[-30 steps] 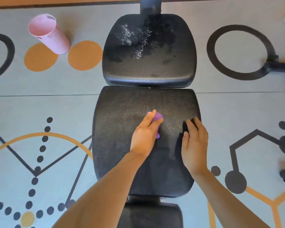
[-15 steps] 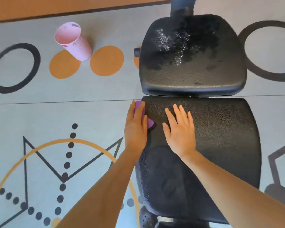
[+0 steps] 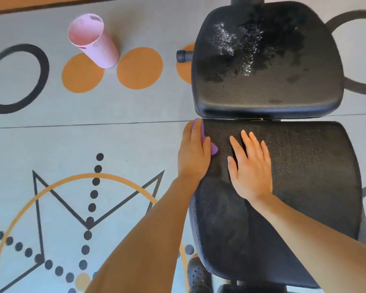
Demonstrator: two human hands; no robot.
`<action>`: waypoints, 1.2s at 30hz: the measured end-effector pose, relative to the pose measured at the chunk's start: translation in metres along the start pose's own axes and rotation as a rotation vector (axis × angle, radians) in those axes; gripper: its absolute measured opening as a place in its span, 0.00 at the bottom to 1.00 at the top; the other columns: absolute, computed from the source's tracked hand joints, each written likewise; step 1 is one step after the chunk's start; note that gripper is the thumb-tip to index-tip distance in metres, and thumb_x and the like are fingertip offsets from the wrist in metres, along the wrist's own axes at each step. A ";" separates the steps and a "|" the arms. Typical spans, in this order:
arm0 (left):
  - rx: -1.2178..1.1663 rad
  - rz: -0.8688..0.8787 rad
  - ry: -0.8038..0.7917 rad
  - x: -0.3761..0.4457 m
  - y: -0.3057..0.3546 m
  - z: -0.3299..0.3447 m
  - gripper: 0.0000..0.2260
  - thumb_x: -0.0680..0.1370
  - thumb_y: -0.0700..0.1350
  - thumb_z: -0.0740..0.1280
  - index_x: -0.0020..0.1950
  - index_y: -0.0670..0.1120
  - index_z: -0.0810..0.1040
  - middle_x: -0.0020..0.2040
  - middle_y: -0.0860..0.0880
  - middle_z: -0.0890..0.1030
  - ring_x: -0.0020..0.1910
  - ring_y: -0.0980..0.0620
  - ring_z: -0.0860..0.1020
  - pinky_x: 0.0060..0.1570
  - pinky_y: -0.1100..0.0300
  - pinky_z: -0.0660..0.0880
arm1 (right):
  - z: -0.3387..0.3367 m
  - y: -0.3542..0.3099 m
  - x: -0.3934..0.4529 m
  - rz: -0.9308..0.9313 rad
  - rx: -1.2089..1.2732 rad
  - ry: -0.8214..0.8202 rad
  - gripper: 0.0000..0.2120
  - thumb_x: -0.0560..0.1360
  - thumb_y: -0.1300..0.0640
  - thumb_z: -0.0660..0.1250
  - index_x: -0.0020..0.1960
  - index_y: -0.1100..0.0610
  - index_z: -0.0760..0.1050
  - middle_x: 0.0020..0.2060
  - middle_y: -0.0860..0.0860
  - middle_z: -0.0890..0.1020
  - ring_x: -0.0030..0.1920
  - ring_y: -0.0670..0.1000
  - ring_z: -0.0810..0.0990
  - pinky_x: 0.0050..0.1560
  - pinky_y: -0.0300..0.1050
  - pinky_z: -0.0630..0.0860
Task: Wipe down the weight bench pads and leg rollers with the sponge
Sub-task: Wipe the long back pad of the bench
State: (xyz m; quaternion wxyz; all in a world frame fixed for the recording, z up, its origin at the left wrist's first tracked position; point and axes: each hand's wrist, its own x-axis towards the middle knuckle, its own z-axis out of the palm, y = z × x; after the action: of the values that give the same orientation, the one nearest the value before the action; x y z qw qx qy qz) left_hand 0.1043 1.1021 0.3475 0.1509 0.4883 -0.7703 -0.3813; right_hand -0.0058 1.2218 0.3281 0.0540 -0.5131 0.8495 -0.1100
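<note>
Bench pads first: two show, both black and textured, end to end on the bench with a thin seam between them. The far pad [image 3: 268, 60] carries a wet, glistening patch toward its far end; the near pad [image 3: 283, 197], the landmark here, is larger and looks mostly dry, with a faintly darker sheen near its left edge. Around the near pad lies a printed floor mat [image 3: 93, 134], one sheet with orange discs, black rings and dotted lines. Well off the near pad's far-left corner, on that mat, stands one pink cup [image 3: 93, 41], tilted in the wide lens.

Two bare hands work. The right hand [image 3: 251, 166] rests flat and open on the near pad's left half, fingers spread, holding nothing, apparently steadying. The left hand [image 3: 193, 153] sits at the near pad's far-left corner, just beside the seam, its grip curled loosely over the one purple sponge [image 3: 213, 148], which peeks out under fingers and thumb and presses against the pad's edge.

The step in hand seems to be wiping the near pad's left rim. Next likely calls for dragging the sponge along that edge toward the near end, keeping pressure. No leg rollers can be clearly made out.
</note>
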 end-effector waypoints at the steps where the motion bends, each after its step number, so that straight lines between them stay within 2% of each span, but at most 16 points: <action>1: -0.008 0.008 0.015 -0.011 -0.003 0.001 0.24 0.80 0.47 0.59 0.76 0.47 0.61 0.75 0.46 0.61 0.71 0.49 0.65 0.65 0.56 0.67 | 0.000 0.000 0.000 -0.001 0.000 0.001 0.24 0.80 0.48 0.52 0.73 0.55 0.66 0.74 0.58 0.64 0.76 0.58 0.58 0.75 0.58 0.54; 4: -0.021 0.036 0.042 -0.044 -0.012 0.001 0.25 0.80 0.48 0.58 0.77 0.48 0.58 0.76 0.48 0.59 0.72 0.53 0.62 0.65 0.63 0.63 | -0.002 0.000 0.000 -0.003 -0.002 -0.003 0.24 0.80 0.48 0.51 0.74 0.55 0.65 0.74 0.58 0.63 0.76 0.57 0.57 0.75 0.58 0.54; 8: -0.028 0.020 0.044 -0.064 -0.016 0.004 0.26 0.81 0.47 0.58 0.77 0.49 0.56 0.77 0.49 0.56 0.72 0.52 0.63 0.63 0.59 0.68 | -0.001 0.000 0.000 0.002 0.007 -0.001 0.25 0.80 0.48 0.50 0.74 0.55 0.65 0.75 0.57 0.63 0.76 0.57 0.57 0.75 0.57 0.52; 11: -0.041 -0.029 0.018 -0.043 -0.010 0.003 0.25 0.81 0.49 0.57 0.77 0.49 0.57 0.77 0.49 0.56 0.72 0.54 0.60 0.66 0.60 0.63 | 0.000 0.000 0.000 -0.001 0.010 0.007 0.24 0.80 0.48 0.50 0.74 0.55 0.65 0.74 0.57 0.63 0.76 0.57 0.57 0.75 0.58 0.53; 15: -0.013 -0.035 -0.022 -0.004 -0.004 -0.001 0.24 0.82 0.46 0.59 0.77 0.47 0.58 0.76 0.47 0.58 0.72 0.49 0.63 0.68 0.52 0.66 | 0.001 0.001 0.000 -0.008 0.008 0.027 0.24 0.80 0.48 0.51 0.73 0.55 0.66 0.74 0.58 0.65 0.75 0.57 0.58 0.75 0.58 0.54; 17: -0.010 -0.004 -0.020 -0.004 -0.005 0.000 0.24 0.81 0.46 0.59 0.77 0.46 0.58 0.76 0.46 0.59 0.72 0.48 0.64 0.67 0.51 0.67 | 0.001 0.001 0.000 -0.011 0.012 0.032 0.24 0.80 0.48 0.51 0.73 0.55 0.66 0.74 0.58 0.65 0.75 0.58 0.59 0.75 0.58 0.54; 21: 0.009 0.034 0.039 -0.046 -0.013 0.004 0.26 0.81 0.47 0.59 0.78 0.48 0.56 0.77 0.47 0.57 0.73 0.50 0.62 0.67 0.54 0.66 | 0.000 0.001 -0.001 -0.012 0.015 0.025 0.25 0.80 0.48 0.50 0.73 0.56 0.66 0.74 0.58 0.64 0.76 0.58 0.58 0.75 0.58 0.53; 27: 0.010 -0.002 0.056 -0.120 -0.027 0.014 0.27 0.81 0.47 0.59 0.78 0.51 0.52 0.78 0.49 0.50 0.74 0.49 0.61 0.67 0.60 0.63 | 0.001 0.001 -0.001 -0.014 0.006 0.005 0.25 0.81 0.47 0.47 0.75 0.54 0.63 0.75 0.57 0.63 0.76 0.57 0.57 0.75 0.58 0.52; 36: 0.033 0.035 0.030 -0.063 -0.019 0.004 0.24 0.81 0.45 0.59 0.77 0.51 0.58 0.78 0.49 0.53 0.71 0.47 0.65 0.62 0.53 0.71 | 0.004 0.001 -0.001 -0.019 -0.007 0.031 0.25 0.80 0.47 0.48 0.74 0.54 0.64 0.74 0.58 0.64 0.76 0.58 0.58 0.75 0.57 0.52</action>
State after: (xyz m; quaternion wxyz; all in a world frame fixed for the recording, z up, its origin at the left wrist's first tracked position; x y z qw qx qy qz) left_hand 0.1443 1.1536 0.3398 0.1609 0.4829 -0.7826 -0.3585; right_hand -0.0055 1.2231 0.3236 0.0379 -0.5195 0.8457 -0.1157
